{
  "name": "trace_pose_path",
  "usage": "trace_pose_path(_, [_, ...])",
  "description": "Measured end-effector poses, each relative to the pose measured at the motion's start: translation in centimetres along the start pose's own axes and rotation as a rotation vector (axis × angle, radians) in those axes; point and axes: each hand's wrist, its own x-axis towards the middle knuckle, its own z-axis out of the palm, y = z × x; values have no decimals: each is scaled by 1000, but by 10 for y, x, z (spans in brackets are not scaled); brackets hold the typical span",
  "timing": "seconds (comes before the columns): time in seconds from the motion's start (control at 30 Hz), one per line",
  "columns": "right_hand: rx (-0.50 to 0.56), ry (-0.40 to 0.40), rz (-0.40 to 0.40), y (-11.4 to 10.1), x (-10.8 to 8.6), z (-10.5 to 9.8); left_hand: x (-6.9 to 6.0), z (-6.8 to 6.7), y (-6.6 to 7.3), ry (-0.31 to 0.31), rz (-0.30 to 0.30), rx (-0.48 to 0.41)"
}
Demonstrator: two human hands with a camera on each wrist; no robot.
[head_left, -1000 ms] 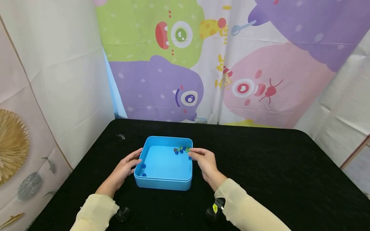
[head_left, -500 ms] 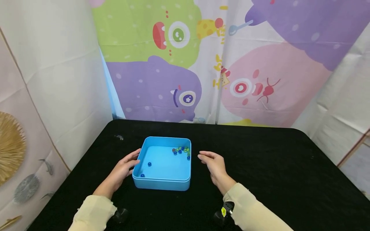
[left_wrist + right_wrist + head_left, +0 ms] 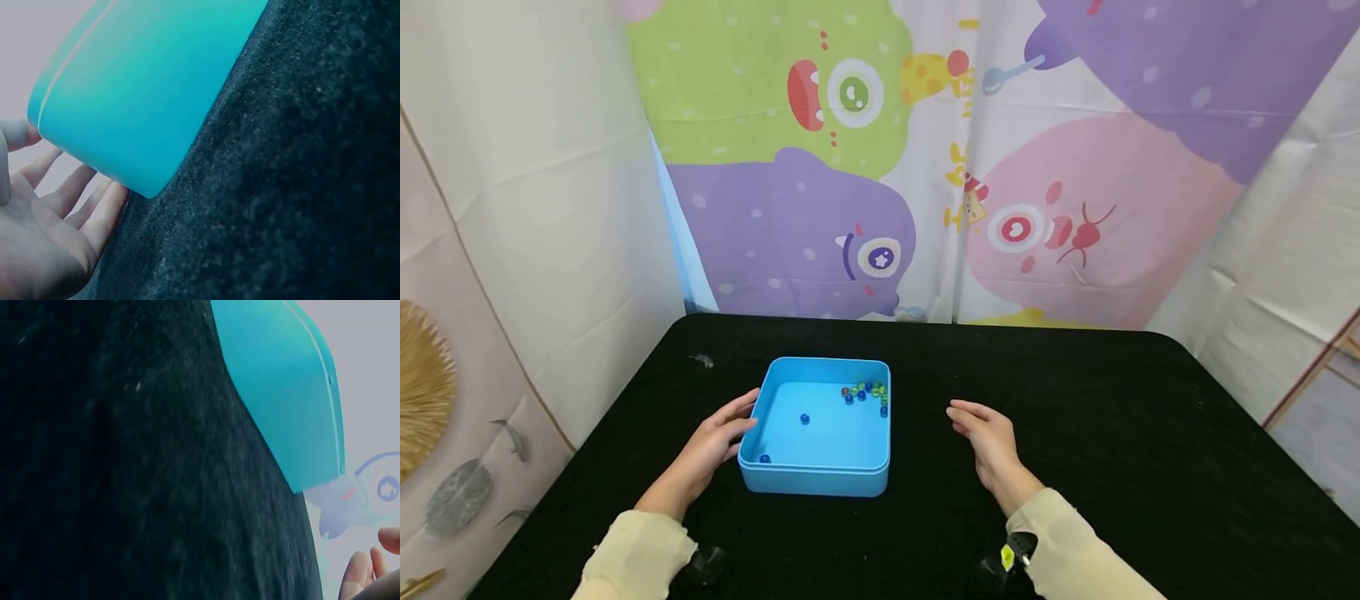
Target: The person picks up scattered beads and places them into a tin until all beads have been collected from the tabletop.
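A square light-blue box (image 3: 814, 480), without a lid, stands on a black cloth. Several green, blue and reddish marbles (image 3: 861, 394) cluster in its far right corner and along the right wall. One blue marble (image 3: 805, 419) lies left of the box's middle, and another blue marble (image 3: 764, 459) is in the near left corner. My left hand (image 3: 708, 454) rests against the left wall with extended fingers, the thumb by the rim. To the right of the box, my right hand (image 3: 995, 447) hovers apart from it. Its thumb and fingers (image 3: 355, 572) show a gap with nothing between.
Black cloth (image 3: 1105, 417) covers the table around the box. A small pale scrap (image 3: 702, 360) lies near the far left edge. Behind the table hangs a curtain (image 3: 936, 275) with cartoon monsters, and white cloth walls stand at both sides.
My right hand has left the box's right wall and moved away to the right. One blue marble has rolled from the left wall toward the middle. My left hand stays at the box.
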Motion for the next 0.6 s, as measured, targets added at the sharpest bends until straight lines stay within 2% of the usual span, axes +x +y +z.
trace_pose_path(0.37, [32,21,24,4,0,-30,0,-5,-1,-15,-11,-19])
trace_pose_path(0.5, [51,15,36,4,-2,-41,-3,-8,-2,12,-13,45])
trace_pose_path(0.6, [54,15,52,4,-3,-51,-7,-10,-3,46,18,129])
